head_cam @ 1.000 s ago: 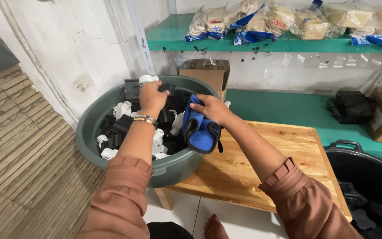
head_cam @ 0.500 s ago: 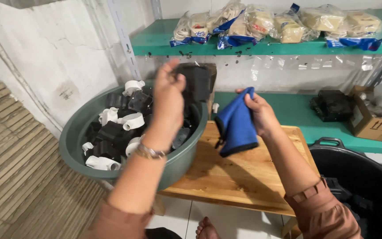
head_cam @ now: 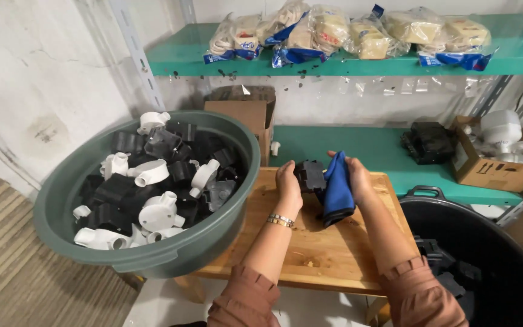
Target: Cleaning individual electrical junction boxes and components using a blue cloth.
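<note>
Now the left hand [head_cam: 288,184] is holding a black plastic box [head_cam: 310,175] out over the wooden table [head_cam: 334,248], where half a second ago it was lifting that piece up above the green tub [head_cam: 62,206]. Its fingers are wrapping closed around the box's left side. The right hand [head_cam: 358,181], which was hanging apart with the blue cloth [head_cam: 336,188], is now pressing that cloth against the box's right side, fingers folded shut on the fabric. So the two hands are meeting, and the piece is looking ready for a wipe, I would judge.

The box is sitting between both hands, above the table's far half and clear of the wood. The tub of black and white fittings is overhanging the table's left end, its rim lying near the left forearm. A black bin [head_cam: 503,260] is standing just beside the table's right edge, below the right elbow. The cardboard box [head_cam: 243,112] and the green shelf [head_cam: 370,142] are closing off the far side, while the tabletop under the hands is showing bare wood.
</note>
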